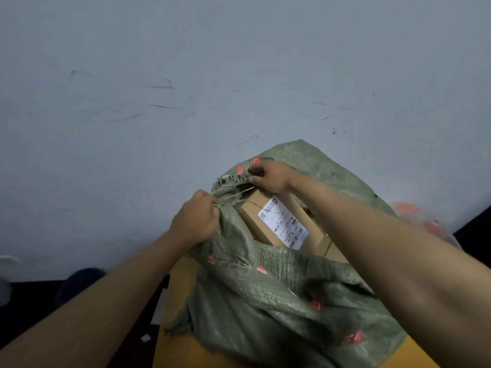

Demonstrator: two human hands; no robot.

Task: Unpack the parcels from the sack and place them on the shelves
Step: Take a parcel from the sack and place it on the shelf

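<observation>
The left hand [195, 220] is curled tight around a bunched fold of the sack [265, 296], gripping the cloth at the nine o'clock side of its mouth. The right hand [269, 175] pinches the frayed rim at twelve o'clock, thumb and fingers closed on the weave. Between the two hands a few loose pale strands [240, 195] stretch across the opening.

The sack is coarse woven plastic, dull green, crumpled and slack, with small red printed marks scattered over it. Its mouth gapes toward the camera, edges ragged where threads have come loose.

Inside lies a parcel [276, 229], a flat-sided brown cardboard box, angled with one corner toward eleven o'clock. A white shipping label [285, 223] with barcodes sits on its top face. More cardboard shows just beside it toward four o'clock, partly under the right forearm.

The sack rests on a smooth yellow-brown surface [176, 338], and behind it, from nine through three o'clock, rises a pale scuffed wall [239, 62].
</observation>
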